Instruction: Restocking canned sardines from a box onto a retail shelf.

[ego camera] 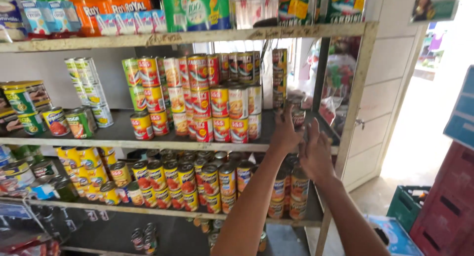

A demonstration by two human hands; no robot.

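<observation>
My left hand [285, 133] reaches to the right end of the middle shelf [118, 137]. Its back faces me and its fingers stretch up at the foot of a tall column of cans [279, 76]. My right hand [315, 155] is just right of it and lower, fingers spread, holding nothing. A small dark can [297, 117] stands on the shelf between the two hands' fingertips, and I cannot tell whether either hand touches it. Stacked red and yellow cans [222, 110] fill the shelf to the left of my hands.
The top shelf [197, 36] carries boxes and packets. The lower shelf [163, 211] holds rows of yellow and orange cans [182, 179]. A metal shelf post [353, 118] stands right of my hands. A green crate [407, 204] and a red crate [447, 206] sit on the floor at right.
</observation>
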